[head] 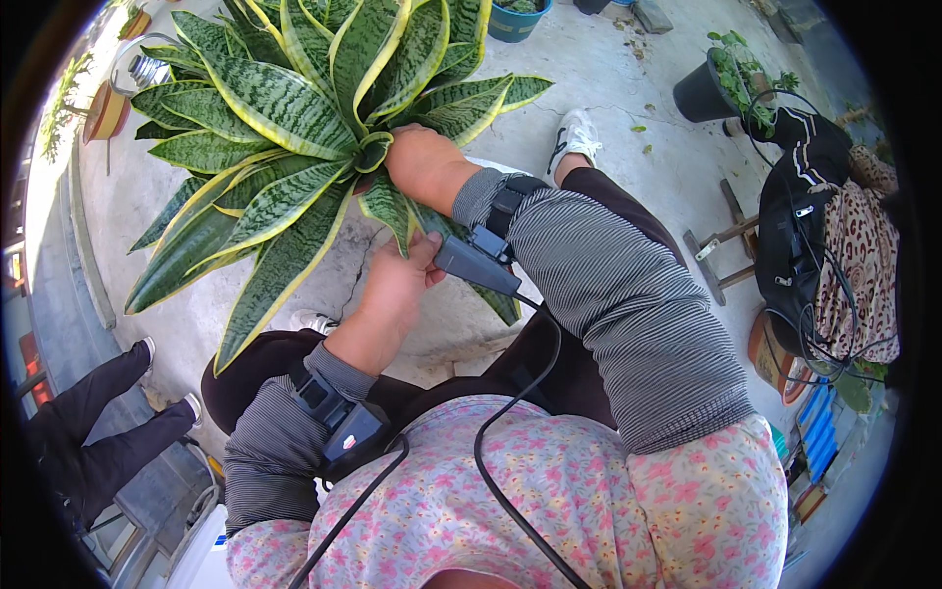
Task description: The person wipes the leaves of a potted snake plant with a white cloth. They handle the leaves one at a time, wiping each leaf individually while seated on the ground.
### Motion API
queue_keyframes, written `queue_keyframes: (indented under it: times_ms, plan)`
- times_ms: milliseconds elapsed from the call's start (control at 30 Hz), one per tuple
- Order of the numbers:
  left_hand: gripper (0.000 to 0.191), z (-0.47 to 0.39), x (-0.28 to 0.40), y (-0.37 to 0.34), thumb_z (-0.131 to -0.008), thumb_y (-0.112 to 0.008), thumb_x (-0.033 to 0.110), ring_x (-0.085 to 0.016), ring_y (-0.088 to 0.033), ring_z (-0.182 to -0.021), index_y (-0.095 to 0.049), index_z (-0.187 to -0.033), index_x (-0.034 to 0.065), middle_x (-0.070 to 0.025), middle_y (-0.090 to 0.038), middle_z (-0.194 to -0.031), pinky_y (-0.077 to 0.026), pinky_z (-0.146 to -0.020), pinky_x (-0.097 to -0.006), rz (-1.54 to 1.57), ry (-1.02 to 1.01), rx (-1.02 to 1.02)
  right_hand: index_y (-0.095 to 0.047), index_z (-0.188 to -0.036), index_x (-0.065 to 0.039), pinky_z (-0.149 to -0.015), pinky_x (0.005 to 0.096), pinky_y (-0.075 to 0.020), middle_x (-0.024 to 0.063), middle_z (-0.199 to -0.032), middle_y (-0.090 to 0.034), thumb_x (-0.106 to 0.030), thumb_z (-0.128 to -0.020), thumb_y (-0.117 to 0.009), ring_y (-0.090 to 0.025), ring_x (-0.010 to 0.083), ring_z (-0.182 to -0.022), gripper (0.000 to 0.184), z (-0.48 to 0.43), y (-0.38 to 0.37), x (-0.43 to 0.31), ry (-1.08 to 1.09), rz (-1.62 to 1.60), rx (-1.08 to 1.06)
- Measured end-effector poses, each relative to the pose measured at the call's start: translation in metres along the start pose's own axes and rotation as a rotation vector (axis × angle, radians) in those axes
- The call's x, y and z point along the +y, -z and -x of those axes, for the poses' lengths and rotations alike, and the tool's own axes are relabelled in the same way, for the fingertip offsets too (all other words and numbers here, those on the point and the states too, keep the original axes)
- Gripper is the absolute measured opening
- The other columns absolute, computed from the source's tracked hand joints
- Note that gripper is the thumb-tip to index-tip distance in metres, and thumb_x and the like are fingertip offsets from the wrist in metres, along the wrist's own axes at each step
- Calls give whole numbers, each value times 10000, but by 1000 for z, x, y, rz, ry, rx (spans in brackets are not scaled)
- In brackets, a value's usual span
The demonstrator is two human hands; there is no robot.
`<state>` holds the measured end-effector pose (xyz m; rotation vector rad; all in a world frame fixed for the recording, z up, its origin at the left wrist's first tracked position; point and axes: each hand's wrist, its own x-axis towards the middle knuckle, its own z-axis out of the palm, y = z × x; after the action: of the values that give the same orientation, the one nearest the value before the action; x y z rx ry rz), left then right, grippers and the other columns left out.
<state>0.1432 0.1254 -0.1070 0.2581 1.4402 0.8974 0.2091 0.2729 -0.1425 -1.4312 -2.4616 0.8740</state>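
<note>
A large snake plant (287, 110) with yellow-edged, dark-banded leaves spreads out in front of me. My right hand (423, 166) is at its middle, against the bases of the leaves. Its fingers are bent down and mostly hidden, so what they hold cannot be seen. Lower down, my left hand (397, 280) is at the tip of a short leaf (388, 210), thumb and fingers bent close together. Whether they pinch a leaf is unclear. A dark grey device (477, 266), cabled near my right wrist strap (511, 202), sits right beside the left fingertips.
A black pot (703, 88) with a leafy plant stands upper right. Below it are a wooden stool (725, 243) and a black bag (791, 221) with loose cables. A teal pot (515, 20) is at the top. At left, another person's legs (110, 434) show.
</note>
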Motion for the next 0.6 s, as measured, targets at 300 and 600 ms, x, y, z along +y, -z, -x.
queue_keyframes:
  times_ms: [300, 600]
  plan:
    - [128, 8, 3, 3, -974, -618, 116, -136, -614, -814, -590, -1076, 43, -28, -634, -924, -540, -768, -298, 18, 47, -8, -774, -953, -66, -823, 444, -559, 213, -1006, -726, -149, -830, -622, -703, 368, -969, 212, -47, -7, -9, -21, 87, -188]
    - [146, 8, 4, 11, -955, -627, 117, -135, -595, -846, -573, -1085, 80, -13, -620, -944, -512, -790, -313, -18, 28, -86, -751, -953, -28, -862, 448, -537, 246, -1020, -702, -181, -864, -580, -670, 408, -993, 245, -35, -7, 1, 59, 12, -129]
